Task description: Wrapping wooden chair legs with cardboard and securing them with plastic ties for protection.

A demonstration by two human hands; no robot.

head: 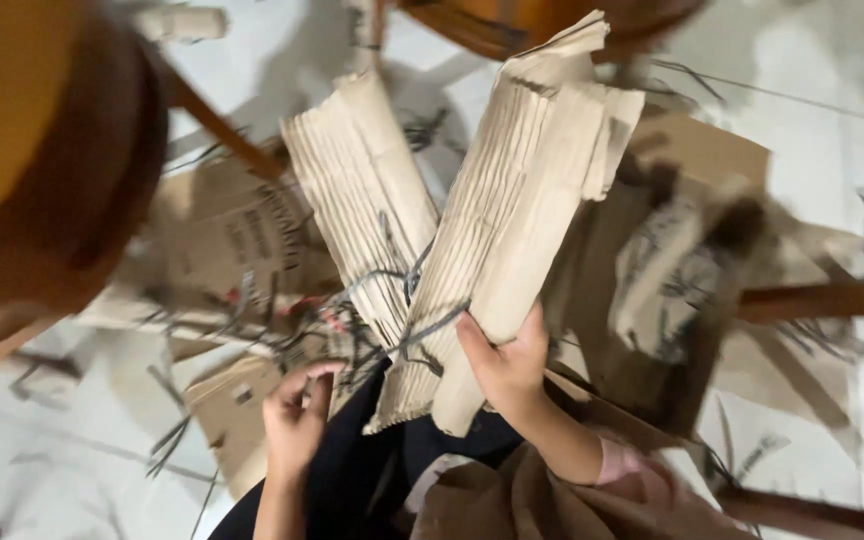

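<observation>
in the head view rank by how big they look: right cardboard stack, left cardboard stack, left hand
1. right cardboard stack, held by the right hand
2. left cardboard stack
3. left hand

The stacks' nearness to the camera differs, so their order is unsure.

Both forearms reach up from the near edge. Left hand [295, 418] is curled with fingers bent in, right hand [508, 365] sits higher, fingers wrapped and gripping.

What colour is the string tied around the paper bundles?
Dark grey string, seen in the head view, around tan paper bundles.
</observation>
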